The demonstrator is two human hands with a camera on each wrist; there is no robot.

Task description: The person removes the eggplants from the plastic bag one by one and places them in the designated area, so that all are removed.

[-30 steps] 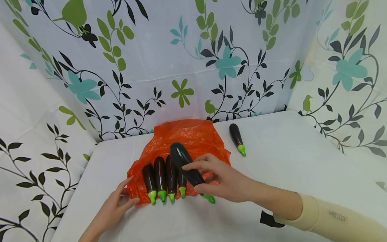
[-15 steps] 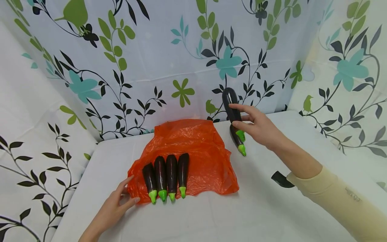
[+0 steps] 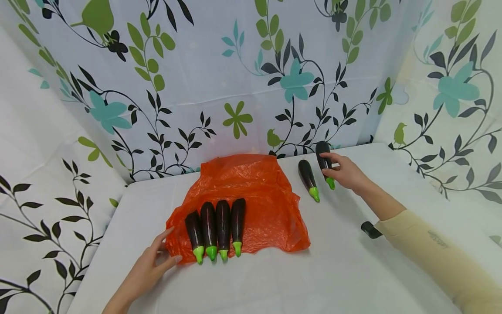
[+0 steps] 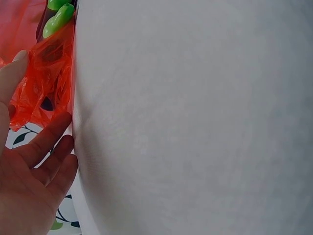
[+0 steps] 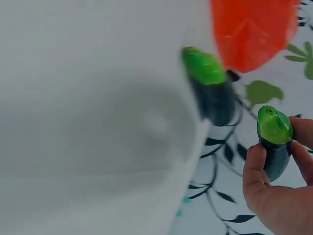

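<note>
Clamping right grip (image 3: 345,172) on one eggplant (image 3: 323,150), right of the red plastic (image 3: 270,218), touching its left edge with left grip (image 3: 146,264) kinda apart

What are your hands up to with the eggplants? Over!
Right hand: holding one eggplant. Left hand: at edge of red plastic bag. Four eggplants on bag. Loose eggplant left of held one, nothing visibly blocking.

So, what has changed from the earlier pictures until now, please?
The right hand has carried one eggplant from over the orange bag, away and to the right, past the lone eggplant; it still grips it. Unchanged: the lone eggplant, the four eggplants on the bag, and the left hand at the bag's edge.
</note>
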